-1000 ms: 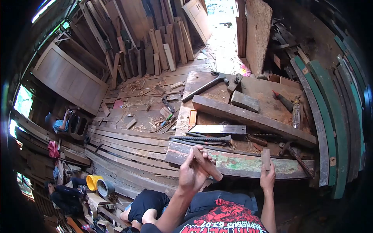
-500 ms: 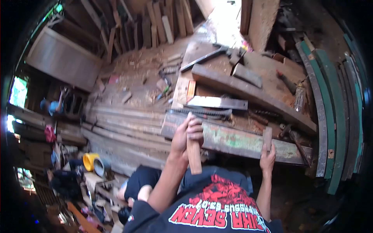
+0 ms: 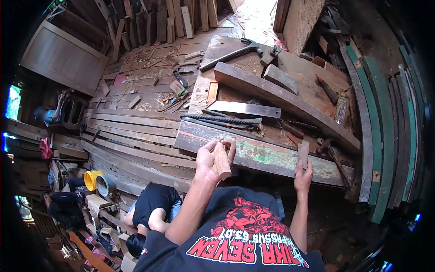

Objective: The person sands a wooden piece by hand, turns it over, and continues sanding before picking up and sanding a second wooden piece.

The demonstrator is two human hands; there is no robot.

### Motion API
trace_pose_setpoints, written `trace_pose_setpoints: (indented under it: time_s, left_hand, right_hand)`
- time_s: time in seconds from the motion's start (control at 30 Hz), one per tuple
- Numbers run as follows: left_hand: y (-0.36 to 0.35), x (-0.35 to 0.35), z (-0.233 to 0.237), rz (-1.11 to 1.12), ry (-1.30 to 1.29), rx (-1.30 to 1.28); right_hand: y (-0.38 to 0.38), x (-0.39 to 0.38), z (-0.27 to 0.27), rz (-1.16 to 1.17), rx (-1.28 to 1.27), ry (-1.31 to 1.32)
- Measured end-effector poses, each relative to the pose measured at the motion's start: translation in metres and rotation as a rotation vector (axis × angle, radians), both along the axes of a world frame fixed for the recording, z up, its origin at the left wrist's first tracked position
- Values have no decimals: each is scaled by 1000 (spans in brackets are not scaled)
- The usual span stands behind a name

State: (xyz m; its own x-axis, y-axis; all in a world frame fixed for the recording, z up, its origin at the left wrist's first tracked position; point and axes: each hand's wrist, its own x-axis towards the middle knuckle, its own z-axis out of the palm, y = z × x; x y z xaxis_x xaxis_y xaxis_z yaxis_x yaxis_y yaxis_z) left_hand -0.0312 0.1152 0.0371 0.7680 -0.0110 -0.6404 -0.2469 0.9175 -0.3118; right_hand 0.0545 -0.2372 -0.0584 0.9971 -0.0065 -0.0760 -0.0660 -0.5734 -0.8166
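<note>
The left hand (image 3: pixel 208 161) grips a wooden stick (image 3: pixel 222 159) above the surface's painted plank (image 3: pixel 258 156). The right hand (image 3: pixel 302 177) pinches a small block (image 3: pixel 303 153) at the plank's near edge. A loose pinch could drop either piece onto the person crouching (image 3: pixel 154 206) near left.

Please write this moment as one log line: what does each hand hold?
left hand: holds wood stick | right hand: holds small block upright at green plank | view: head
</note>
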Motion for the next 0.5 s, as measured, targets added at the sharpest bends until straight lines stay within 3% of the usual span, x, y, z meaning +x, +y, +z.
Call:
trace_pose_setpoints:
  time_s: [0.2,0.4,0.5]
  left_hand:
    - [3,-4,2,-43,-26,43]
    - [-5,-12,4,-186,-125,347]
    - [-14,-10,18,-292,-34,511]
  right_hand:
    - [4,1,10,-8,-2,70]
    - [6,2,17,15,8,68]
    - [9,2,17,-3,29,59]
